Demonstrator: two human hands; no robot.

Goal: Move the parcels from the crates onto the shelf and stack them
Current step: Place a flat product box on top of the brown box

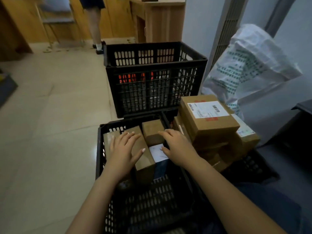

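A black slatted crate (101, 149) sits right below me with brown cardboard parcels in its far end. My left hand (124, 150) lies flat with spread fingers on a long brown parcel (145, 159). My right hand (178, 146) reaches in with straight fingers beside a small brown parcel (152, 132), above a white-labelled dark parcel (158, 153). To the right, a second crate (249, 164) is piled high with parcels, topped by a labelled box (209, 115).
A tall black crate (155, 65) stands behind, holding dark and red items. A white printed plastic bag (253, 65) leans at the right wall. A person's legs (95, 22) stand by wooden cabinets (157, 19) at the back. Tiled floor (50, 115) spreads to the left.
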